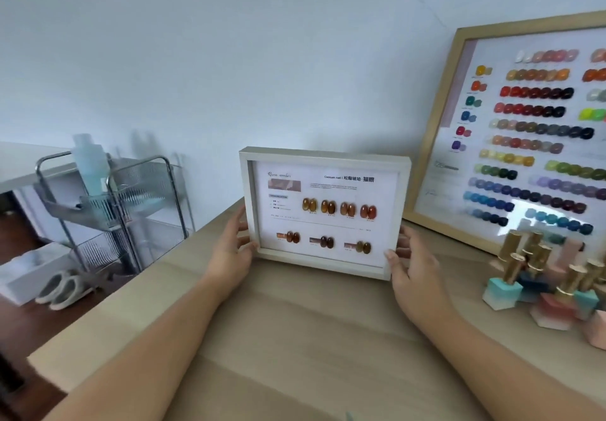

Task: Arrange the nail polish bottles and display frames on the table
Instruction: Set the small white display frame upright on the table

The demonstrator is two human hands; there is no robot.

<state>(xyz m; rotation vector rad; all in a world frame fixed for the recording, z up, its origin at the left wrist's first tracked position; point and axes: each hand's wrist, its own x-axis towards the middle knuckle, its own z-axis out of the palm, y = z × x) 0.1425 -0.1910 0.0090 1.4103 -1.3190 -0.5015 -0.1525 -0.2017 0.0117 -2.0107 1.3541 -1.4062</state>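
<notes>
Metal cart [111, 197] standing left of the table [295, 338], left hand [231, 250] and right hand [410, 266] gripping the white frame [323, 210] upright mid-table, big frame [511, 132] leaning on the wall, bottles [544, 283] clustering at right.

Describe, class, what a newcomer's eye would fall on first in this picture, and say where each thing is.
First comes the small white frame of amber nail samples at the centre, held upright on the wooden table by the left hand and right hand at its sides. Next, the large wooden-framed colour chart leaning against the wall on the right. Below it, the gold-capped nail polish bottles cluster at the table's right edge.
</notes>
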